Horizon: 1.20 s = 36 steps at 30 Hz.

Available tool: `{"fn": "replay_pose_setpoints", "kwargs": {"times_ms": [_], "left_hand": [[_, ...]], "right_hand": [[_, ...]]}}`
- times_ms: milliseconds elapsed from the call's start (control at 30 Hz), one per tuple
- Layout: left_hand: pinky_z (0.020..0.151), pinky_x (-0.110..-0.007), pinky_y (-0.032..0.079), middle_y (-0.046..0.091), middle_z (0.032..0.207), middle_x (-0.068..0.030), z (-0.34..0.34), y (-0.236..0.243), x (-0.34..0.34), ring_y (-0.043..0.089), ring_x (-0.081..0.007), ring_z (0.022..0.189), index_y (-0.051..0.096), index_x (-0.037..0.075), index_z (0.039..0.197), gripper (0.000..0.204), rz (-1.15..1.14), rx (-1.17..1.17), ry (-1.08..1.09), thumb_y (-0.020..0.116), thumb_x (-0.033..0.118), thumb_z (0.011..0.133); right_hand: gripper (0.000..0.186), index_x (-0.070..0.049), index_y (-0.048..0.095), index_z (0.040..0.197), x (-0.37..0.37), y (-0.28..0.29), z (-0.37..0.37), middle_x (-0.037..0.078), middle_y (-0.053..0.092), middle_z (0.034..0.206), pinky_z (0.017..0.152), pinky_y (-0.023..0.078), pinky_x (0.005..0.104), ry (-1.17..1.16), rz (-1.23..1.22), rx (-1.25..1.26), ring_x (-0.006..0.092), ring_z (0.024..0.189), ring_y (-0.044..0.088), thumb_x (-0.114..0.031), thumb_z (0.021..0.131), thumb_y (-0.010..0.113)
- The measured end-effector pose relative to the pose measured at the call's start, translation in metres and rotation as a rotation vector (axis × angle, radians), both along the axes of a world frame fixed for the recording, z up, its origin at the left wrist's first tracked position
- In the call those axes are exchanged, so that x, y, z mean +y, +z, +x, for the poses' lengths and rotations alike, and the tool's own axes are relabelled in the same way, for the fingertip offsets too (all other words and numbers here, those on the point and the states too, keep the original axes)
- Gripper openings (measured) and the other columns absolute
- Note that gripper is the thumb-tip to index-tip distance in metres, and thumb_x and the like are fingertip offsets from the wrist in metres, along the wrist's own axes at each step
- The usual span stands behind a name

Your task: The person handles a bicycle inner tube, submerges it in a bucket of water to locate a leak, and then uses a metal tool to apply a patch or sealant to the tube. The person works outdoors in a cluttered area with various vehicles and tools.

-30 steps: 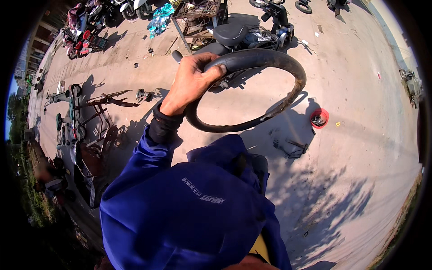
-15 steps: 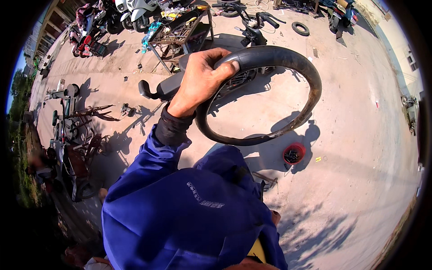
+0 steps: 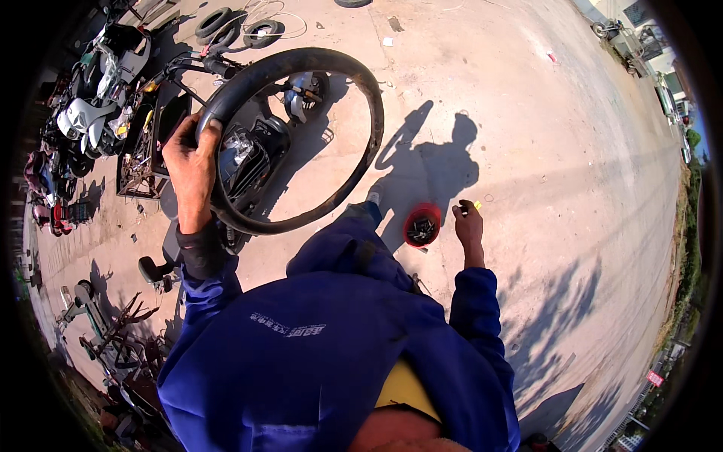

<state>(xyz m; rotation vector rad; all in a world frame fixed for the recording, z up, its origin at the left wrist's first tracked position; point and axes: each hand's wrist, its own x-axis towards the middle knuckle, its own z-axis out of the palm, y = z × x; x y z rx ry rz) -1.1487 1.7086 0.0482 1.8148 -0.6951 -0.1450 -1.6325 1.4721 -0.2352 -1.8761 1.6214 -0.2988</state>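
My left hand (image 3: 197, 162) grips a black rubber inner tube (image 3: 339, 64) with the thumb over its upper left side, holding it aloft above a scooter (image 3: 260, 147) parked on the ground. My right hand (image 3: 467, 222) is out low on the right with fingers loosely curled and apart, holding nothing that I can make out. Beside it on the ground is a red bucket (image 3: 410, 220) with dark items inside; a small yellow piece (image 3: 477, 206) shows at its fingertips. My blue sleeves and jacket fill the lower middle of the view.
Several scooters (image 3: 94, 120) and a metal workbench (image 3: 139, 151) with clutter stand at the left. Frame parts (image 3: 105, 324) lie lower left. Loose tyres (image 3: 213, 24) and a pale hose lie at the top. Vehicles (image 3: 633, 53) line the right edge. My shadow falls on the concrete.
My view has turned and moved toward the bucket. My left hand has shifted left in view with the tube, which stands more upright. My right forearm and hand have come into sight.
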Motion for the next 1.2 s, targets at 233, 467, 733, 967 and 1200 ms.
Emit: {"fn": "replay_pose_setpoints", "kwargs": {"times_ms": [233, 467, 733, 967, 1200], "left_hand": [[0.074, -0.036, 0.056, 0.075, 0.086, -0.0189, 0.05, -0.059, -0.201, 0.073, -0.0276, 0.077, 0.074, -0.002, 0.107, 0.041, 0.351, -0.201, 0.006, 0.072, 0.031, 0.084], [0.073, -0.035, 0.056, 0.075, 0.084, -0.0186, 0.108, -0.076, -0.363, 0.075, -0.029, 0.076, 0.074, -0.002, 0.11, 0.045, 0.41, -0.206, 0.023, 0.071, 0.035, 0.085], [0.078, -0.037, 0.055, 0.075, 0.092, -0.022, 0.187, -0.096, -0.541, 0.073, -0.0272, 0.082, 0.072, -0.006, 0.111, 0.042, 0.402, -0.164, 0.13, 0.07, 0.028, 0.086], [0.075, -0.038, 0.054, 0.073, 0.086, -0.0215, 0.24, -0.084, -0.683, 0.07, -0.027, 0.077, 0.071, -0.007, 0.108, 0.04, 0.444, -0.126, 0.317, 0.068, 0.028, 0.088], [0.067, -0.038, 0.051, 0.071, 0.077, -0.0176, 0.287, -0.102, -0.822, 0.067, -0.0268, 0.07, 0.071, -0.006, 0.106, 0.039, 0.426, -0.071, 0.377, 0.068, 0.028, 0.088]], "right_hand": [[0.025, -0.001, 0.068, 0.111, 0.015, -0.116, -0.163, 0.007, 0.07, 0.085, 0.041, 0.037, 0.0279, -0.667, 0.454, -0.19, 0.0147, 0.06, 0.065, -0.021, 0.096, 0.067], [0.021, -0.002, 0.073, 0.091, 0.07, -0.038, -0.114, 0.006, 0.064, 0.071, 0.044, 0.041, 0.0304, -0.971, 0.779, -0.068, 0.0162, 0.052, 0.058, -0.021, 0.093, 0.063], [0.022, 0.0, 0.074, 0.088, -0.122, -0.1, -0.041, 0.012, 0.068, 0.073, 0.051, 0.049, 0.035, -0.767, 0.863, -0.101, 0.018, 0.054, 0.063, -0.02, 0.09, 0.065], [0.026, 0.004, 0.076, 0.089, -0.552, -0.152, -0.017, 0.02, 0.072, 0.078, 0.062, 0.056, 0.0398, -0.517, 0.563, -0.061, 0.0214, 0.055, 0.069, -0.02, 0.085, 0.067], [0.035, 0.003, 0.069, 0.115, -1.02, -0.033, 0.177, 0.021, 0.075, 0.097, 0.082, 0.056, 0.0396, -0.227, 0.041, -0.194, 0.0325, 0.092, 0.073, -0.022, 0.091, 0.068]]}}
